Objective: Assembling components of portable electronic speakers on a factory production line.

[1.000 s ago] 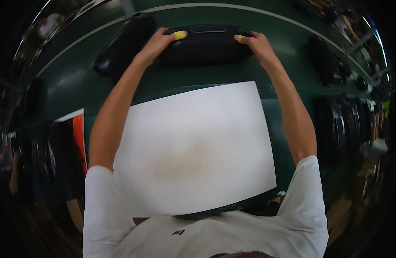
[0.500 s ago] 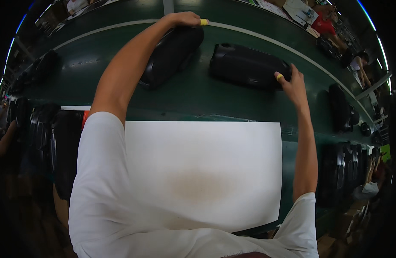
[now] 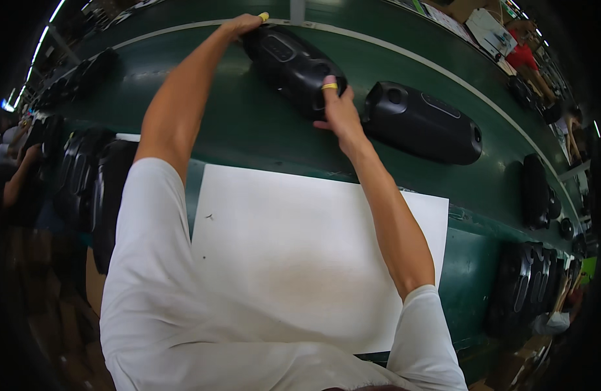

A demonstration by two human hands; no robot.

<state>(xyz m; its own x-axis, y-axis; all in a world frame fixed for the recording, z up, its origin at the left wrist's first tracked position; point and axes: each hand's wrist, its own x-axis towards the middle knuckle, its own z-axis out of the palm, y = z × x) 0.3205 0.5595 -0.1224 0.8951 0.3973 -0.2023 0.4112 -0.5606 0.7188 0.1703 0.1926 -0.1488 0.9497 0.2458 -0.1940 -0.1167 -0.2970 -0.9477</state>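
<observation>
A black barrel-shaped portable speaker (image 3: 294, 65) lies slantwise on the green conveyor belt (image 3: 202, 140), between my two hands. My left hand (image 3: 245, 25) is closed over its far left end; most of those fingers are hidden behind the speaker. At the near right end, my right hand (image 3: 343, 114) grips the casing, its thumb on top. Yellow bands wrap a digit on each hand. Just right of my right hand rests a second black speaker (image 3: 427, 124), apart from the first. A white sheet (image 3: 281, 228) with a brownish smudge lies in front of me, under my right forearm.
More black speakers (image 3: 535, 192) sit along the belt on the right, others (image 3: 85, 81) at the far left. Upright speakers stand in rows (image 3: 519, 280) on both sides of the sheet. A pale rail (image 3: 391, 42) edges the belt's far side. Co-workers are at the right.
My right hand has left the right-hand speaker and now grips the left one. That speaker has turned, its near end swinging right. The view has shifted slightly.
</observation>
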